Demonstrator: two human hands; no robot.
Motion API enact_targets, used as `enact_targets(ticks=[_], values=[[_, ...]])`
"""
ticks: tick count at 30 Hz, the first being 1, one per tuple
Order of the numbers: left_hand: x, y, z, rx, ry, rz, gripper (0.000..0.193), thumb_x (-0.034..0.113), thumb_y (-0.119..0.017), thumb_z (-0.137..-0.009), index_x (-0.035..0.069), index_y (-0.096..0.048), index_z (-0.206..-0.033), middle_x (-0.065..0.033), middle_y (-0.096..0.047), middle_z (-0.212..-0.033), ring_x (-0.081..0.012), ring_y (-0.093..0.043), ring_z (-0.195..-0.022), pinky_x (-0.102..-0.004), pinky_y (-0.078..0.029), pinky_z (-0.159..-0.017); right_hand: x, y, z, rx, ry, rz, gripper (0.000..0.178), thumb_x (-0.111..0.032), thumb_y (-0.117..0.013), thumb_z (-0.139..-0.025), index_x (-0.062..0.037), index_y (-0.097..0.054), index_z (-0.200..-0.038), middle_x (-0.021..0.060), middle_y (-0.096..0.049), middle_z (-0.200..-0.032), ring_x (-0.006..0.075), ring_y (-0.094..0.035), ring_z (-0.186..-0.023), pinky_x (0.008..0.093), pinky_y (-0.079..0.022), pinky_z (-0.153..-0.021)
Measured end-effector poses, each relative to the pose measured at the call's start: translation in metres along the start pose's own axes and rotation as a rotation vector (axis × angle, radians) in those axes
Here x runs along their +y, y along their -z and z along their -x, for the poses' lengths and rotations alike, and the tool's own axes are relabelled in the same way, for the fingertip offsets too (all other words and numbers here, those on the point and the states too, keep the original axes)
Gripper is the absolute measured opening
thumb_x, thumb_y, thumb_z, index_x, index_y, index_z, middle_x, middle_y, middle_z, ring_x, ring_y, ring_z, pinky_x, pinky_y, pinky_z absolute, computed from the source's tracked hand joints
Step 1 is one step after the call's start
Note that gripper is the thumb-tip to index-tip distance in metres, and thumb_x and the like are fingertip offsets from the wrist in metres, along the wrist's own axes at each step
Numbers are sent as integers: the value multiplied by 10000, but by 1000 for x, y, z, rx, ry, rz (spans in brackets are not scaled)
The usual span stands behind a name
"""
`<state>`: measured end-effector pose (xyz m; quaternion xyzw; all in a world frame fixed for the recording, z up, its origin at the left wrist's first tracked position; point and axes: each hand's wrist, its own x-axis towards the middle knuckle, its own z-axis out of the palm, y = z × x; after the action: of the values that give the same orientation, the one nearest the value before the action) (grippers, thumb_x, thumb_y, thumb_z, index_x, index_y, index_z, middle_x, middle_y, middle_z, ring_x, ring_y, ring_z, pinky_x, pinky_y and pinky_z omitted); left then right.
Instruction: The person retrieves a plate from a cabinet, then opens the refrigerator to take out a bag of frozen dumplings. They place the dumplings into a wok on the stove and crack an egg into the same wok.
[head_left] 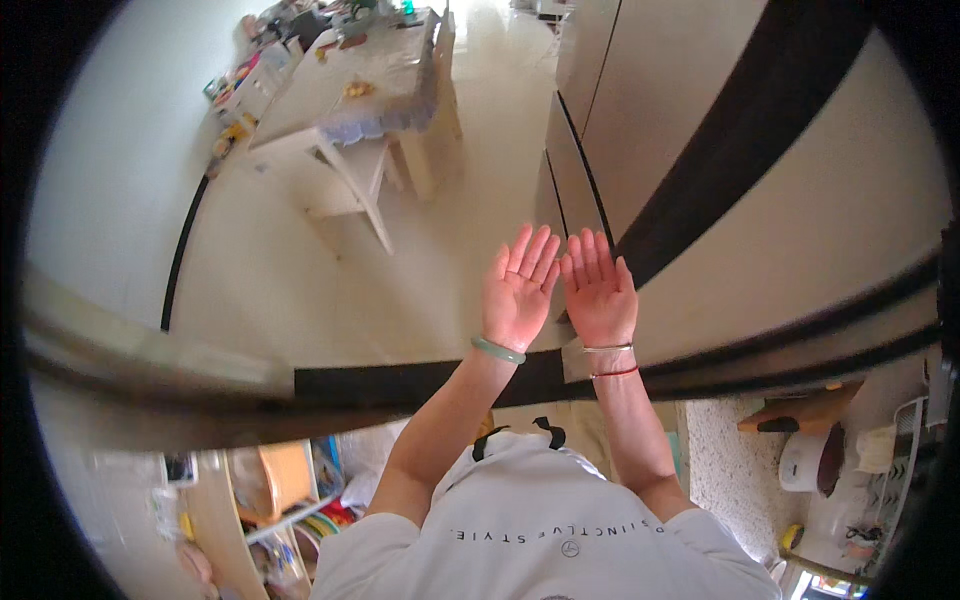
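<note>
Both my hands are stretched out in front of me, palms turned up, side by side. My left hand (518, 292) is open with its fingers extended and nothing on the palm; a pale green bangle (498, 350) circles that wrist. Close beside it, my right hand (599, 295) is also open and bare-palmed, fingers straight. A silver bangle (608, 348) and a thin red cord bracelet (615, 373) sit on the right wrist. Neither hand touches any object. Below the hands, a dark threshold strip (400, 388) crosses the floor.
A cloth-covered table (300, 100) with small items stands far left, a white chair (345, 185) at its near end. Tall pale cabinet doors (575, 190) rise on the right. Beside me are cluttered shelves (285, 520) on the left and a speckled countertop (735, 470) on the right.
</note>
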<state>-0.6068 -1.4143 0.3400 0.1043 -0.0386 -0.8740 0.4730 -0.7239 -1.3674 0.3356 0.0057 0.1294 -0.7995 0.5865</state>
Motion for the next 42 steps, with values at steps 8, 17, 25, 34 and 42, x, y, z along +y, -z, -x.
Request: enact_targets(ticks=[8,17,25,34,42], values=[[48,12,-148,4,138,-92,452,355,-315,-983,88,-422,-1332,-75,-437,-1364,-214,-406,-1250,-379,-292,-1068,21,1,-136,56,143,-109,418,-315,-317,-979,-60,-494,-1260,83,-480,-1339,264,-412,-1266,419,-326,-1055],[43,54,-291,104,313,-20,417,323,-298,-989,86,-433,-1304,-91,-447,-1357,-248,-374,-1288,-405,-277,-1081,11,49,-253,136,297,-177,375,-268,-357,-965,-35,-532,-1201,112,-521,-1290,280,-470,-1213,423,-390,-1013],[50,85,-408,212,444,-113,386,320,-325,-982,101,-484,-1258,-85,-472,-1338,-242,-392,-1277,-401,-314,-1052,4,98,-371,451,393,-251,329,-261,-427,-941,-14,-522,-1136,130,-560,-1188,303,-517,-1134,435,-446,-958],[29,87,-506,281,656,-193,427,340,-324,-977,100,-441,-1310,-75,-441,-1370,-246,-372,-1292,-390,-296,-1067,-25,187,-455,742,656,-463,328,-245,-465,-912,-14,-464,-1145,140,-549,-1087,310,-546,-1057,479,-465,-906],[30,113,-564,213,887,-226,462,361,-311,-976,99,-394,-1347,-68,-403,-1402,-238,-345,-1313,-386,-269,-1085,-11,172,-497,610,891,-504,215,-131,-485,-841,-18,-536,-1017,115,-552,-1074,292,-531,-1018,472,-425,-954]])
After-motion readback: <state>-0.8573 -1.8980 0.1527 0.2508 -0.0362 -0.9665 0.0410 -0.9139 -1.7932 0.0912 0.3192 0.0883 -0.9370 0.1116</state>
